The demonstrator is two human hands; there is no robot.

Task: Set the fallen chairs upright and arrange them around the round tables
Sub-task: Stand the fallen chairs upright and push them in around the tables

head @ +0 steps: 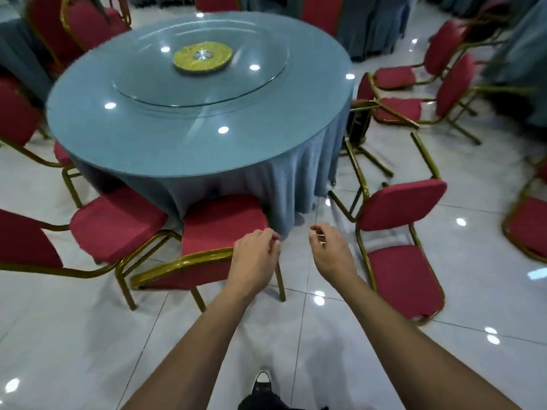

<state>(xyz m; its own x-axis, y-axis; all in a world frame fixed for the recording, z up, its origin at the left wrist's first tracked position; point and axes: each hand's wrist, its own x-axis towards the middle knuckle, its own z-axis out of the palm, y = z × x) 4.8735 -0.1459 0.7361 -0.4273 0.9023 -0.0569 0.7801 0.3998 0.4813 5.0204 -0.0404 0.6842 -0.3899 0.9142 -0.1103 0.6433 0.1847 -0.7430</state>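
The round table (177,137), draped in a blue-grey cloth and topped with a glass turntable (236,81), fills the far middle of the scene. Upright red chairs with gold frames are ranged along its left side, and one upright chair (219,229) is set at its near edge, the seat tucked against the cloth. Just right of that, a fallen chair (399,232) is seen lying on its back on the white tiled floor (88,335), its legs pointing toward the table. More fallen chairs (426,93) are heaped together at the far right. The left hand (256,255) is held over the right corner of the near chair's backrest; whether it touches the frame cannot be told, and its fingers are loosely curled. The right hand (330,247) is held in the air between the two near chairs, fingers loosely curled on nothing.
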